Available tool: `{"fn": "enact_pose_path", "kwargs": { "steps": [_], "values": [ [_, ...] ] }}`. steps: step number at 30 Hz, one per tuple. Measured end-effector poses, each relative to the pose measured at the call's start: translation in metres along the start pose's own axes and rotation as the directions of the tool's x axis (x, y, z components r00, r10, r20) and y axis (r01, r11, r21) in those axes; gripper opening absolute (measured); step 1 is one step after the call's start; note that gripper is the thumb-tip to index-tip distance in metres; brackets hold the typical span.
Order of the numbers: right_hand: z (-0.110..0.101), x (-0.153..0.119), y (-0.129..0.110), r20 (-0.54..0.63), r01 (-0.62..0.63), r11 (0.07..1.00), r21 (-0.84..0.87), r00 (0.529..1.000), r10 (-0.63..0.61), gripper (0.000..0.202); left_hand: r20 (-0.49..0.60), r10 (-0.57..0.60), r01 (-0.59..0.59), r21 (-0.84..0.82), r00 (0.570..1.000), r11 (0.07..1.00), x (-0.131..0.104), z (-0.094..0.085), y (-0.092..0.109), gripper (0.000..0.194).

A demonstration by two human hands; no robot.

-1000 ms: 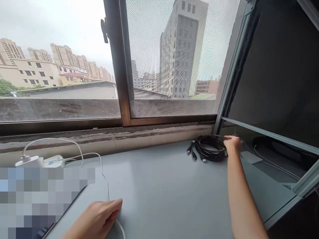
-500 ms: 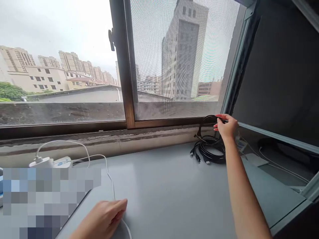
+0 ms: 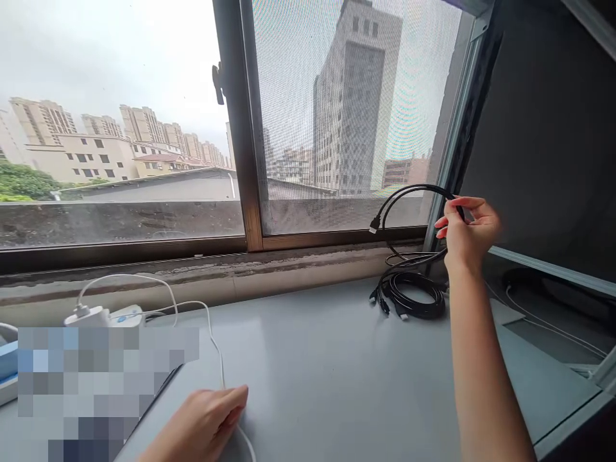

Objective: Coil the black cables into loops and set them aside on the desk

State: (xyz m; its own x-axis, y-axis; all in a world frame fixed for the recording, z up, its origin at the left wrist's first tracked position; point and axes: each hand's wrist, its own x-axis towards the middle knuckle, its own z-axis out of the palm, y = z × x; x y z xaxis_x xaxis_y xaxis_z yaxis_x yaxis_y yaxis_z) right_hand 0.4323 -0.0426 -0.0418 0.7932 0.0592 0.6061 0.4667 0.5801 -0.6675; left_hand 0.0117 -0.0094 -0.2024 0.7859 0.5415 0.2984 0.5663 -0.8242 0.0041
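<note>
My right hand pinches a black cable, raised in front of the window's lower right corner. One dark plug dangles from its left end, and loops hang down toward the desk. Beneath it a coil of black cables with several connectors lies on the grey desk. My left hand rests closed on the desk at the lower left, over a thin white cable that passes under it; whether the fingers grip the cable is hidden.
White plugs and a power strip stand at the back left, beside a pixelated area. A window frame rises behind the desk. At the right are a dark panel, a metal rail and thin white wires.
My right hand has moved up and to the right, lifting the black cable higher so its plug hangs free. My left hand has stayed nearly in place. The view has shifted slightly.
</note>
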Motion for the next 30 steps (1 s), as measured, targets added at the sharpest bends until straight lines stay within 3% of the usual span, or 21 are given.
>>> {"fn": "enact_pose_path", "kwargs": {
  "steps": [4, 7, 9, 11, 14, 17, 18, 20, 21, 22, 23, 26, 27, 29, 30],
  "values": [
    [0.010, -0.014, -0.025, 0.031, -0.010, 0.997, 0.083, 0.999, 0.007, 0.011, -0.101, 0.012, -0.009, 0.029, 0.995, 1.000, -0.003, -0.008, -0.002, 0.019],
    [0.020, -0.028, -0.038, 0.036, -0.103, 0.974, 0.201, 0.995, 0.098, 0.015, -0.302, -0.017, 0.040, 0.069, 0.953, 0.997, -0.001, -0.025, -0.006, 0.017],
    [0.029, -0.042, -0.045, 0.074, -0.204, 0.935, 0.292, 0.979, 0.191, 0.021, -0.507, -0.057, 0.110, 0.076, 0.860, 0.991, 0.001, -0.041, -0.008, 0.017],
    [0.040, -0.061, -0.053, 0.144, -0.290, 0.883, 0.369, 0.956, 0.254, 0.026, -0.692, -0.096, 0.177, 0.047, 0.715, 0.983, 0.005, -0.061, -0.005, 0.016],
    [0.056, -0.097, -0.070, 0.218, -0.364, 0.805, 0.468, 0.931, 0.294, 0.030, -0.842, -0.046, 0.146, 0.039, 0.537, 0.989, 0.010, -0.095, 0.007, 0.018],
    [0.066, -0.128, -0.091, 0.246, -0.366, 0.770, 0.522, 0.929, 0.276, 0.036, -0.864, 0.130, 0.036, 0.169, 0.486, 0.985, 0.014, -0.125, 0.026, 0.024],
    [0.069, -0.136, -0.099, 0.251, -0.367, 0.762, 0.534, 0.929, 0.271, 0.037, -0.862, 0.155, 0.042, 0.200, 0.483, 0.979, 0.015, -0.133, 0.033, 0.023],
    [0.073, -0.149, -0.113, 0.267, -0.382, 0.733, 0.563, 0.923, 0.277, 0.040, -0.894, 0.192, 0.039, 0.227, 0.406, 0.973, 0.019, -0.145, 0.045, 0.019],
    [0.074, -0.154, -0.120, 0.281, -0.400, 0.711, 0.578, 0.916, 0.287, 0.041, -0.897, 0.187, 0.036, 0.220, 0.401, 0.975, 0.022, -0.149, 0.051, 0.018],
    [0.076, -0.159, -0.127, 0.301, -0.422, 0.688, 0.591, 0.906, 0.297, 0.042, -0.888, 0.180, 0.021, 0.208, 0.424, 0.978, 0.025, -0.151, 0.056, 0.018],
    [0.077, -0.164, -0.133, 0.327, -0.447, 0.665, 0.598, 0.894, 0.306, 0.043, -0.861, 0.155, 0.004, 0.179, 0.485, 0.984, 0.029, -0.152, 0.061, 0.024],
    [0.082, -0.180, -0.144, 0.387, -0.492, 0.632, 0.598, 0.868, 0.309, 0.046, -0.630, 0.052, -0.025, 0.050, 0.775, 0.998, 0.041, -0.150, 0.068, 0.060],
    [0.084, -0.185, -0.144, 0.393, -0.485, 0.638, 0.598, 0.871, 0.294, 0.045, -0.536, 0.008, 0.004, 0.021, 0.844, 1.000, 0.046, -0.149, 0.069, 0.072],
    [0.090, -0.190, -0.139, 0.377, -0.434, 0.673, 0.599, 0.894, 0.242, 0.044, -0.381, -0.111, 0.116, -0.010, 0.918, 0.993, 0.054, -0.146, 0.066, 0.077],
    [0.094, -0.191, -0.133, 0.361, -0.400, 0.702, 0.589, 0.908, 0.214, 0.042, -0.321, -0.167, 0.172, -0.012, 0.932, 0.985, 0.057, -0.144, 0.064, 0.062]
  ]
}}
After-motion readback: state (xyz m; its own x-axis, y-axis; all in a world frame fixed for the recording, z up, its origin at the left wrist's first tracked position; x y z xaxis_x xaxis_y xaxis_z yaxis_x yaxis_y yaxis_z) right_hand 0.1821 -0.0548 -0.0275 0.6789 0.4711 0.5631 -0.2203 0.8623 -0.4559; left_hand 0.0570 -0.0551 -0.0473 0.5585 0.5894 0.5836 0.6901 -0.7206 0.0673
